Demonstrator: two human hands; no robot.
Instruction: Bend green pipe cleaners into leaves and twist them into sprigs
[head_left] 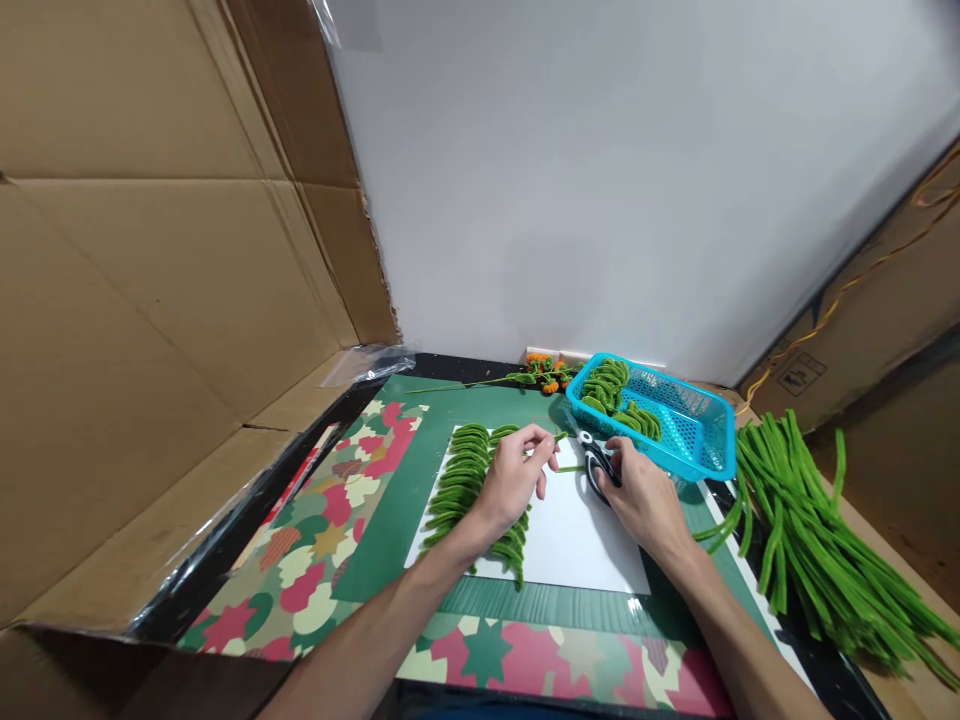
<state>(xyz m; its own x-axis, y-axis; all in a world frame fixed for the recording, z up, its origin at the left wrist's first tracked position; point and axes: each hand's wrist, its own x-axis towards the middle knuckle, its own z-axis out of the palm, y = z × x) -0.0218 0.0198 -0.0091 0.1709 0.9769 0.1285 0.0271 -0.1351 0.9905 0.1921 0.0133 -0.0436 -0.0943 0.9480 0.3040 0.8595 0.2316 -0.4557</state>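
Head view here, and the bit to look at is the gap between the two hands over the far edge of the white sheet [592, 545]. The left hand [516, 478] has its fingertips pinched on a green fuzzy piece [561, 436], whose end pokes out to the right, so its long axis runs roughly sideways with a slight tilt toward the far side. The right hand [645, 495] is wrapped round the handles of the scissors [598, 468], and those run away from the person, leaning a bit left, so the two lines pretty much cross. The piece's free end sits just left of the pivot; can't tell if the blades touch it, or how wide they're open. Hands are apart from each other, btw. A loose green strip [570, 469] lies sideways between them near that same far edge, about as close to one hand as the other. The curved green pieces [457, 480] line the sheet's left half, left hand nearest, and the blue basket [720, 440] is past the far right corner, right hand nearer.
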